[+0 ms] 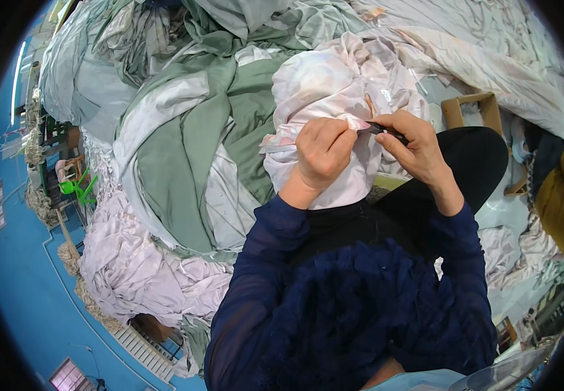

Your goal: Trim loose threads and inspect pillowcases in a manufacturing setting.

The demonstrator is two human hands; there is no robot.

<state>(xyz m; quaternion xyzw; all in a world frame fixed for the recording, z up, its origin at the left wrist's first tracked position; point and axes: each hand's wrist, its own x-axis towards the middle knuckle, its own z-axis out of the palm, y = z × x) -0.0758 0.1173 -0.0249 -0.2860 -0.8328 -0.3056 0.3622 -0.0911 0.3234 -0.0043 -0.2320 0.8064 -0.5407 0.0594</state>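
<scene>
A pale pink-white cloth (314, 81) is bunched over my lap. My left hand (324, 151) is closed, pinching a fold of this cloth between thumb and fingers. In my right hand (417, 144) is a pair of small black snips (393, 133), its tip pointing left at the pinched fold. The two hands are close together, a short gap apart. Whether the blades are apart or together is too small to tell.
Green and white fabric (184, 153) lies heaped to the left, with lilac-white cloth (145, 254) below it. More pale fabric (490, 72) spreads at the far right. A wooden frame (487, 107) stands beyond my right knee. At the right edge is mustard-coloured cloth (561, 205).
</scene>
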